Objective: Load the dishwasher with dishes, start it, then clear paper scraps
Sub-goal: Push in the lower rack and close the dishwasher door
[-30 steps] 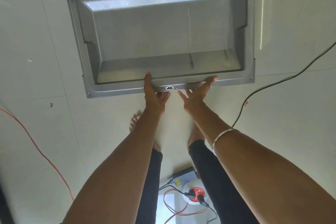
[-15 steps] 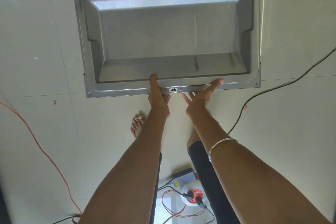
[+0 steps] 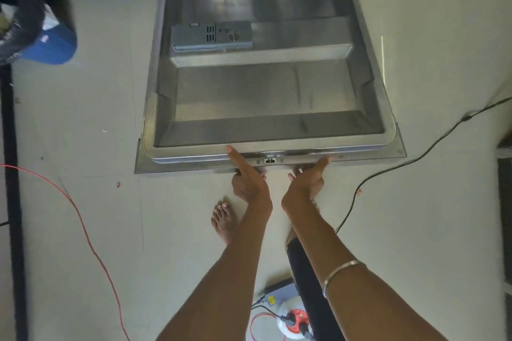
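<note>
— What fills the view from where you stand?

— The pale tiled floor point(image 3: 429, 230) mostly, and on it, from the top centre down to mid-frame, the dishwasher door point(image 3: 266, 97), lying open with its steel inner face up. The detergent dispenser point(image 3: 212, 36) sits in the door's upper half, left of centre.

— And the hands?

— Both at the door's near edge, just below the middle of the frame. The left hand point(image 3: 249, 183) has its thumb laid on top of the rim and its fingers tucked under the edge, so it grips the door. The right hand point(image 3: 307, 181) is beside it, palm turned up, thumb against the rim, fingers going underneath — it holds the same edge. The small latch point(image 3: 270, 160) lies between the two thumbs. A thin metal bangle point(image 3: 342, 268) rings the right forearm.

— Anything else around?

— A blue bucket point(image 3: 51, 46) at the upper left, partly behind a dark blurred ring I cannot make out. A red cable point(image 3: 83, 221) curves down the left side; a black cable point(image 3: 388, 177) runs from the right edge toward the centre. A bare foot point(image 3: 224, 219) shows left of the arms. At the bottom centre — a white and red plug socket point(image 3: 293, 321) with a grey adapter point(image 3: 281, 292) just above it. A few tiny scraps point(image 3: 118, 184) dot the floor at left.
</note>
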The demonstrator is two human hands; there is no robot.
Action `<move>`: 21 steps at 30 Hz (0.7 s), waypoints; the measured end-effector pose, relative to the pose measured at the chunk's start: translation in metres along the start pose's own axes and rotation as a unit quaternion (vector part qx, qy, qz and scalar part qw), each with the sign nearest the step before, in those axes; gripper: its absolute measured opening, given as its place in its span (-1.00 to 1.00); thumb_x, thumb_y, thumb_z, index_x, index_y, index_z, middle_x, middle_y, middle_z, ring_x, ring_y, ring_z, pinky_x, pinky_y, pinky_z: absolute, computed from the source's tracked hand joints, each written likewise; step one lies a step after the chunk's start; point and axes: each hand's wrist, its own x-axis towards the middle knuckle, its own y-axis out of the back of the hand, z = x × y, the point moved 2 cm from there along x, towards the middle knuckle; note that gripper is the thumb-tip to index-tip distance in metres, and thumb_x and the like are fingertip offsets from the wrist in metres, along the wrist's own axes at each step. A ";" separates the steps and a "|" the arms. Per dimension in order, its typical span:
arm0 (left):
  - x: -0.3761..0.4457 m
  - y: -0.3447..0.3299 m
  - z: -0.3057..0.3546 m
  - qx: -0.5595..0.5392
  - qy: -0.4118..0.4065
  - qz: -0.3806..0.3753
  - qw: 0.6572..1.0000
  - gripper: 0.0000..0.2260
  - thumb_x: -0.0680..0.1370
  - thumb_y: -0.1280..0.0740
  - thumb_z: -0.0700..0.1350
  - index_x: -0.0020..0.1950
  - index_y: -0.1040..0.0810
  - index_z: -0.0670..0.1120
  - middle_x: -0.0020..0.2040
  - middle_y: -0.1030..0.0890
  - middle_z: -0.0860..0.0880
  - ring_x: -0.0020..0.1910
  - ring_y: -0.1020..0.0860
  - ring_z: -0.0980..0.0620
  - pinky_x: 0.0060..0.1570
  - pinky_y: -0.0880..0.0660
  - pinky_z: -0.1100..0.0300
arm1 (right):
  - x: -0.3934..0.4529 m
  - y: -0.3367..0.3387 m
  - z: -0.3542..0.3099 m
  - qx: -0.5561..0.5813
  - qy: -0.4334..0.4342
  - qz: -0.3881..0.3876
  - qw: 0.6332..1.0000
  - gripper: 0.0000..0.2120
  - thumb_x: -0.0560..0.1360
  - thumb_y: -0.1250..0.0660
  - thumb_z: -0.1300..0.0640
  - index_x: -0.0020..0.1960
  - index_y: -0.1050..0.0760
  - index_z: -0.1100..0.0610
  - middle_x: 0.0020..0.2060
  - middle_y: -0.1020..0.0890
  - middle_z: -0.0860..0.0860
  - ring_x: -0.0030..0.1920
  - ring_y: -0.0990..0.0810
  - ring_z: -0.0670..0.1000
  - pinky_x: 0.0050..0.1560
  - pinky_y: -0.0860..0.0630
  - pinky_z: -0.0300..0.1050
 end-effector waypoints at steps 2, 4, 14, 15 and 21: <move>-0.016 0.005 0.017 -0.010 -0.038 0.019 0.999 -0.24 0.42 0.01 0.55 -0.37 -0.55 -0.11 -0.41 -0.63 -0.05 -0.34 -0.63 -0.02 -0.09 -0.58 0.06 | -0.012 -0.002 -0.016 0.127 -0.066 0.075 0.987 -0.19 0.36 0.06 -0.53 0.40 -0.40 -0.07 0.28 -0.56 0.03 0.31 -0.52 0.18 0.39 -0.34 0.24; -0.032 0.008 0.032 -0.019 -0.071 0.026 0.997 -0.26 0.49 0.01 0.49 -0.32 -0.60 -0.11 -0.41 -0.65 -0.04 -0.37 -0.65 0.01 -0.12 -0.59 0.11 | -0.026 -0.006 -0.044 0.170 -0.044 0.127 0.976 -0.23 0.37 0.01 -0.55 0.08 -0.55 0.08 -0.10 -0.66 -0.03 0.02 -0.64 0.11 0.25 -0.51 0.18; -0.112 0.016 0.130 -0.085 -0.295 0.003 0.952 -0.63 0.66 -0.19 0.06 -0.23 -0.61 -0.07 -0.46 -0.62 0.04 -0.51 -0.58 0.08 -0.37 -0.56 0.27 | -0.071 0.006 -0.154 0.222 0.172 0.186 0.941 -0.52 0.55 -0.26 -0.24 -0.15 -0.42 0.21 -0.26 -0.62 0.08 -0.25 -0.64 0.06 -0.19 -0.62 -0.17; -0.119 0.015 0.142 -0.086 -0.320 -0.010 0.943 -0.68 0.65 -0.22 0.02 -0.18 -0.63 -0.10 -0.44 -0.63 0.03 -0.49 -0.60 0.06 -0.32 -0.60 0.19 | -0.073 0.010 -0.167 0.210 0.218 0.183 0.935 -0.55 0.57 -0.26 -0.20 -0.20 -0.40 0.20 -0.30 -0.61 0.06 -0.29 -0.62 0.02 -0.25 -0.58 -0.24; -0.143 0.000 0.211 -0.068 -0.435 -0.041 0.897 -0.70 0.63 -0.27 -0.01 -0.19 -0.61 -0.13 -0.44 -0.62 -0.02 -0.48 -0.61 0.01 -0.32 -0.61 0.00 | -0.099 0.037 -0.253 -0.015 0.541 0.159 0.826 -0.65 0.62 -0.25 0.04 -0.32 -0.37 0.09 -0.45 -0.40 -0.11 -0.38 -0.37 -0.12 -0.28 -0.30 -0.27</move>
